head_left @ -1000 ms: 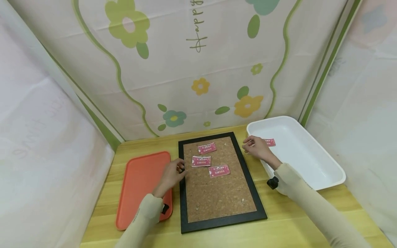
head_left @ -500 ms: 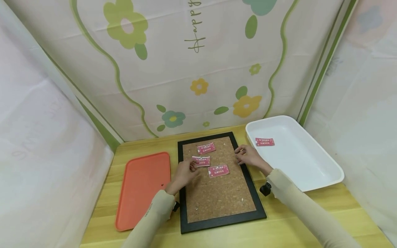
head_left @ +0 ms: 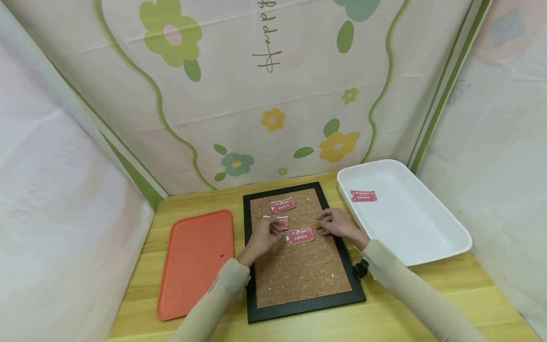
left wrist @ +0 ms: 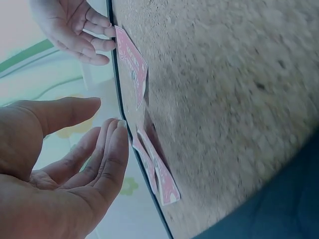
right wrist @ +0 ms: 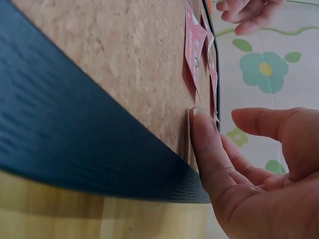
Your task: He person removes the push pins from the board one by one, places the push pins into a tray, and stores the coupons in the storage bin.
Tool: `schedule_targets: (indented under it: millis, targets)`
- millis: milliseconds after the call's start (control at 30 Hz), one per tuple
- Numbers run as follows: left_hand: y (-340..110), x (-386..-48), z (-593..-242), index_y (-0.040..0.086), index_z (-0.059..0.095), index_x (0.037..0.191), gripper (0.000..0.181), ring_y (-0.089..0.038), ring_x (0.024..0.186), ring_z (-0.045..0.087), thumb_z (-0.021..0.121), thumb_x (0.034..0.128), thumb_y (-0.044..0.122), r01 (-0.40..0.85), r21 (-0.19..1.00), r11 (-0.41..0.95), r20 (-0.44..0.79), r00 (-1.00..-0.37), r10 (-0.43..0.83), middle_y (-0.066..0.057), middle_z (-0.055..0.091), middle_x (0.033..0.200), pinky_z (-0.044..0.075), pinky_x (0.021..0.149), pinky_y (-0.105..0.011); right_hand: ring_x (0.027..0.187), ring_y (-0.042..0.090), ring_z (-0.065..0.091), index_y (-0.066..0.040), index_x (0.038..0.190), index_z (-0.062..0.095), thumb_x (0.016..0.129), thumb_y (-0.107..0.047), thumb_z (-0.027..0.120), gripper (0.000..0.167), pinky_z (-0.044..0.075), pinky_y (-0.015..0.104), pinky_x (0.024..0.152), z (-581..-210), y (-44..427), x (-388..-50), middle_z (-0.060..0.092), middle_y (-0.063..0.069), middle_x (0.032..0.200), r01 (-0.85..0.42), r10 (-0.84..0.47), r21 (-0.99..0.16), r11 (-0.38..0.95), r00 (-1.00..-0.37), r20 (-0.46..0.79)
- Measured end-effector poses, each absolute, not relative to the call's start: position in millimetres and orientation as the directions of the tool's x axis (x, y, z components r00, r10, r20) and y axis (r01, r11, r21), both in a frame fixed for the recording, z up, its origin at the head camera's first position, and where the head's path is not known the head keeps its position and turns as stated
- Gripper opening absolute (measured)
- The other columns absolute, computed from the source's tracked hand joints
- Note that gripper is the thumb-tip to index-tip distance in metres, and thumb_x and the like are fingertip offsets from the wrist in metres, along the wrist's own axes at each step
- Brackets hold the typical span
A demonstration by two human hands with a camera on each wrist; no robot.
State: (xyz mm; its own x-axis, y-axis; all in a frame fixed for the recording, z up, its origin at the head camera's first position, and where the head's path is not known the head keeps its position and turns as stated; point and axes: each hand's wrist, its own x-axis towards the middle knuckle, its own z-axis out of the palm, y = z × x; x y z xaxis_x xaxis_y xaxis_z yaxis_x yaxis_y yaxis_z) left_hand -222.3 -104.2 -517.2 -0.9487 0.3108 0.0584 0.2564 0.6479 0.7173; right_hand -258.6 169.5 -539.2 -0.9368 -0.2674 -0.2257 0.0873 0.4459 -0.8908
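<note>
A cork board (head_left: 299, 275) in a black frame carries three pink coupons. The lowest coupon (head_left: 300, 236) lies between the two hands. My left hand (head_left: 262, 240) is over the board's left part, partly covering the middle coupon (head_left: 282, 222); in the left wrist view its thumb and fingers (left wrist: 114, 154) stand apart with nothing between them. My right hand (head_left: 336, 224) is over the board's right edge, beside the lowest coupon; the right wrist view shows thumb and fingers (right wrist: 208, 139) parted and empty. The top coupon (head_left: 282, 204) lies above both hands.
An orange-red tray (head_left: 196, 266) lies left of the board with a tiny dark item on it. A white tub (head_left: 410, 223) at the right holds another pink coupon (head_left: 363, 195). Patterned cloth hangs behind and at both sides.
My left hand has moved right from the board's left edge to the middle coupon. My right hand has moved left from the tub's edge onto the board, leaving the tub's coupon uncovered.
</note>
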Motion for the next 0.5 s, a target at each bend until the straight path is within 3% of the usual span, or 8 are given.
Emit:
schedule_targets:
  millis: [300, 500]
  targets:
    - [-94, -226, -527, -0.007, 0.069, 0.118, 0.026, -0.025, 0.095, 0.073, 0.074, 0.0943, 0.002, 0.134, 0.809, 0.572, -0.076, -0.942, 0.327, -0.018, 0.075, 0.106, 0.062, 0.083, -0.032, 0.078, 0.020, 0.077, 0.009, 0.122, 0.062, 0.103, -0.006, 0.060, 0.024, 0.065, 0.033, 0.071, -546, 161, -251, 0.076, 0.023, 0.100, 0.139, -0.267, -0.904, 0.404, -0.927, -0.262]
    - [-88, -226, -531, -0.006, 0.069, 0.120, 0.027, -0.025, 0.097, 0.073, 0.074, 0.0939, 0.002, 0.136, 0.802, 0.581, -0.076, -0.942, 0.326, -0.017, 0.074, 0.109, 0.062, 0.085, -0.032, 0.077, 0.019, 0.077, 0.008, 0.121, 0.063, 0.101, -0.007, 0.065, 0.026, 0.065, 0.033, 0.071, -545, 157, -247, 0.076, 0.022, 0.100, 0.155, -0.262, -0.907, 0.391, -0.926, -0.272]
